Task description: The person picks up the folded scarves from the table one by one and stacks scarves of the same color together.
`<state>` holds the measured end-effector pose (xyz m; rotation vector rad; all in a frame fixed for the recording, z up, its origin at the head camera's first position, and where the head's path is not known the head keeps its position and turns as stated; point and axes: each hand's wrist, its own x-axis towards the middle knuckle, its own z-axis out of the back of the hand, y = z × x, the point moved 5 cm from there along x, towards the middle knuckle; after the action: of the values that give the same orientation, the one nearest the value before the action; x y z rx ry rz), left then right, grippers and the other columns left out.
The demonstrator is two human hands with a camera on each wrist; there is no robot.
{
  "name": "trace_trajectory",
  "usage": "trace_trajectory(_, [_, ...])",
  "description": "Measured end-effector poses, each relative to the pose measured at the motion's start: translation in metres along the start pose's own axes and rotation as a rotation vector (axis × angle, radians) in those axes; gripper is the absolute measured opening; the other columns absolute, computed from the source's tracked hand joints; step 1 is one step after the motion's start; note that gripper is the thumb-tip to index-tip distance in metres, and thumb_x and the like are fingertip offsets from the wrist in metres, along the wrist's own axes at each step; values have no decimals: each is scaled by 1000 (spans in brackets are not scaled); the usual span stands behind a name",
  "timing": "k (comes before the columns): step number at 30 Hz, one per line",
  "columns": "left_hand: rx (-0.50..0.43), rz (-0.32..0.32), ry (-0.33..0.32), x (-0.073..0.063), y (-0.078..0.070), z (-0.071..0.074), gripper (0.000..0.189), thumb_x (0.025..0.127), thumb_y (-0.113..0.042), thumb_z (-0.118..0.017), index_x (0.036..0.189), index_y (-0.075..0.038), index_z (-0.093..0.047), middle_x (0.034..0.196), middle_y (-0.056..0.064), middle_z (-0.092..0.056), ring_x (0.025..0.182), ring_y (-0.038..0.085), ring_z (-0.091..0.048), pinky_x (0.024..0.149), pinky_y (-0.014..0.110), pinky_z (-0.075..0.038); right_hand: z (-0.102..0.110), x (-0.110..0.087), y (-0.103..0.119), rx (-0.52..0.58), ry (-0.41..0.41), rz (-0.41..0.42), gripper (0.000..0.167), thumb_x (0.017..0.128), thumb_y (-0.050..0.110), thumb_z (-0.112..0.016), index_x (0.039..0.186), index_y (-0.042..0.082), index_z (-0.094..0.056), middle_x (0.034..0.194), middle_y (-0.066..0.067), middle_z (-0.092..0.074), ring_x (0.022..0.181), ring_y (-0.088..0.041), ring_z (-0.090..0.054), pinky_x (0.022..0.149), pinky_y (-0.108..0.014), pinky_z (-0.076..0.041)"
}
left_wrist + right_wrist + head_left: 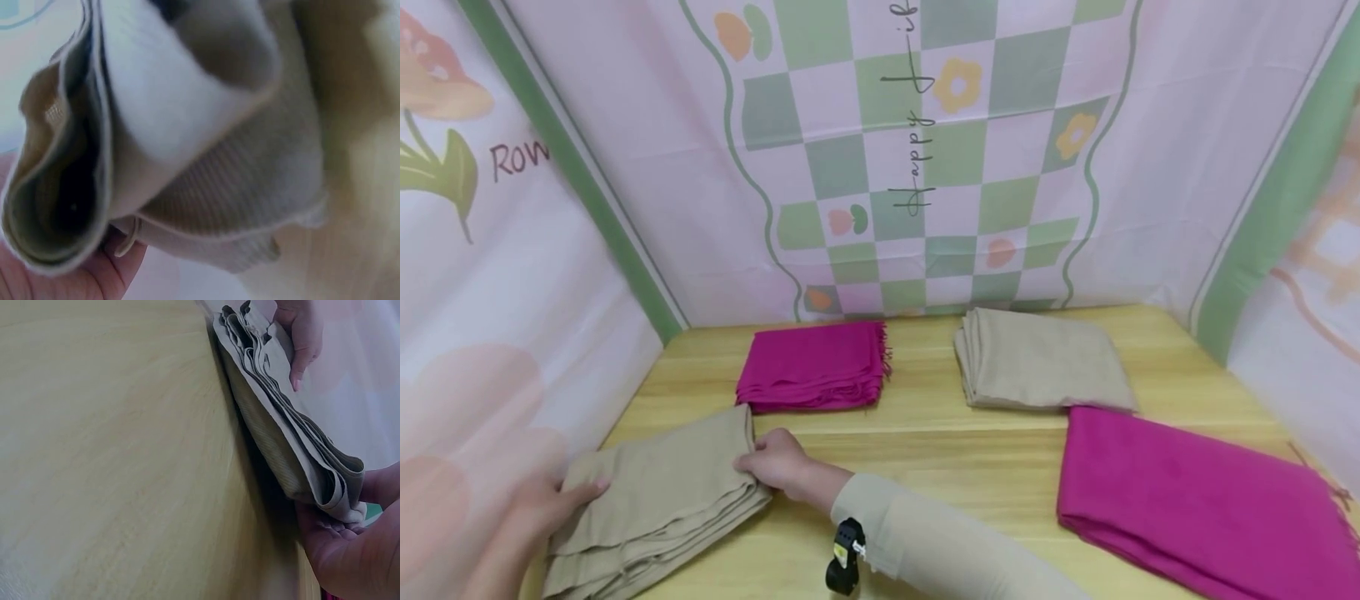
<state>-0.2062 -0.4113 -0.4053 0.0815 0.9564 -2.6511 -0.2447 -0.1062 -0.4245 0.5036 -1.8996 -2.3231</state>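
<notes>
A folded beige cloth (662,475), several layers thick, is at the front left of the wooden table. My left hand (561,504) grips its left end, thumb on top and the other fingers hidden beneath. At the opposite end, my right hand (782,462) pinches the right edge. In the right wrist view the cloth (281,425) is tilted, its layered edge showing, with the right hand's fingers (325,531) under its near corner. Loose, curved folds of the cloth (169,125) fill much of the left wrist view.
A folded magenta scarf (812,362) with a fringe lies at the back left of the table (917,475). Another folded beige cloth (1045,358) lies at the back right, touching a larger magenta scarf (1195,492) in front. Printed fabric walls (700,275) enclose the table.
</notes>
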Motion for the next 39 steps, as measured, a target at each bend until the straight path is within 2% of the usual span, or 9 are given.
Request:
trace_trajectory(4, [8, -8, -23, 0, -5, 2, 75, 89, -31, -71, 119, 29, -39, 112, 46, -46, 98, 48, -52, 78, 44, -48, 2, 0, 3, 9, -12, 16, 7, 85, 5, -72, 80, 0, -69, 66, -4, -61, 56, -12, -55, 54, -23, -49])
trace_trajectory(7, [16, -26, -40, 0, -10, 2, 77, 88, -32, -71, 121, 29, -39, 116, 48, -43, 102, 51, -50, 87, 54, -44, 4, 0, 6, -2, -26, 34, 7, 84, 5, -72, 78, 1, -69, 66, -3, -60, 57, -11, -54, 53, -23, -47])
trace_trajectory(11, [36, -37, -52, 0, -14, 3, 77, 88, -35, -72, 120, 29, -41, 113, 47, -46, 100, 51, -51, 87, 56, -43, 7, -1, 10, -21, -37, 63, 9, 83, 5, -73, 75, 2, -68, 66, -2, -59, 57, -11, -53, 52, -23, -46])
trace_trajectory(17, [90, -41, -68, 0, -22, 3, 82, 89, -37, -69, 123, 30, -37, 123, 50, -38, 110, 60, -43, 93, 61, -38, 15, -2, 15, -32, -33, 120, 6, 81, 6, -73, 79, 2, -70, 68, -1, -60, 59, -11, -54, 54, -24, -47])
trace_trajectory(25, [67, -71, -73, -1, -36, 6, 79, 91, -41, -66, 122, 27, -42, 118, 47, -45, 103, 55, -51, 86, 57, -45, 26, -2, 22, -7, -8, 158, 8, 83, 6, -71, 87, 0, -72, 70, -2, -64, 62, -12, -59, 58, -24, -50])
trace_trajectory(29, [66, -93, -76, 0, -43, 7, 79, 91, -46, -65, 121, 25, -46, 110, 43, -53, 93, 46, -58, 77, 49, -49, 32, -2, 25, 11, -1, 169, 9, 83, 6, -71, 89, 0, -72, 71, -1, -65, 64, -11, -60, 59, -23, -50])
trace_trajectory(34, [72, -142, -95, -1, -54, 5, 74, 90, -46, -66, 117, 22, -53, 102, 36, -61, 84, 35, -60, 66, 37, -48, 41, -3, 28, -5, 5, 181, 12, 84, 7, -71, 92, -1, -72, 73, -1, -66, 66, -9, -60, 61, -22, -50])
trace_trajectory(39, [70, -172, -102, -1, -66, 0, 71, 90, -46, -66, 116, 19, -55, 101, 33, -62, 82, 32, -61, 65, 35, -48, 53, -6, 32, -35, 7, 173, 16, 84, 10, -72, 95, -2, -72, 78, -2, -66, 70, -11, -61, 64, -23, -51])
